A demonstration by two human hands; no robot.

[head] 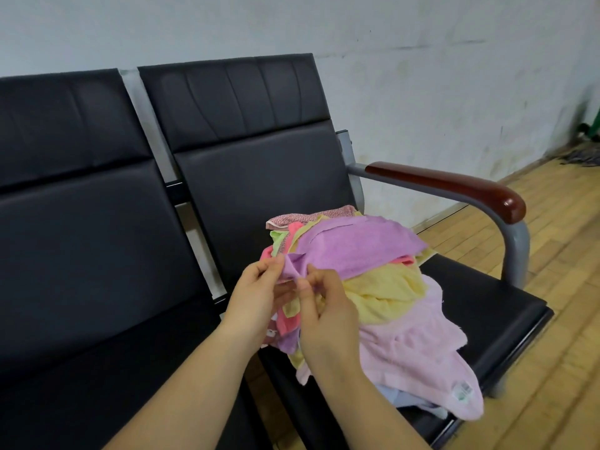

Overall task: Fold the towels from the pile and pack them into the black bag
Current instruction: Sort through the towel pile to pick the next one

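Both hands are in on the pile (367, 287) now. It's heaped on the right-hand chair seat (480, 303), w/ the purple towel (354, 245) draped across the top. Left hand (259, 293) pinches the near corner of that purple towel, fingers curled onto the fabric. Right hand (321, 306) is right beside it, thumb and fingers nipping the same bunched corner from the other side. So both are grasping the one towel, neither is free.

Under the purple one there's a yellow towel (386, 293), then a pale pink towel (418, 352) spilling toward the seat's front edge, tag showing near its lower end. More colours poke out on the left side: coral, green, a patterned pink at the back. Can't count them.

Progress check: looks like very early days. Nothing folded anywhere in view, the pile looks full and loose, and the black bag isn't in shot at all, so can't say if anything's packed. The empty left seat (97, 254) next door holds no stack.

Step in hand, by my read: separating the top towel by its corner, prob. to lift it clear and find the edges for a first fold. Left to do: basically everything, i.e. fold each towel, then bag them.
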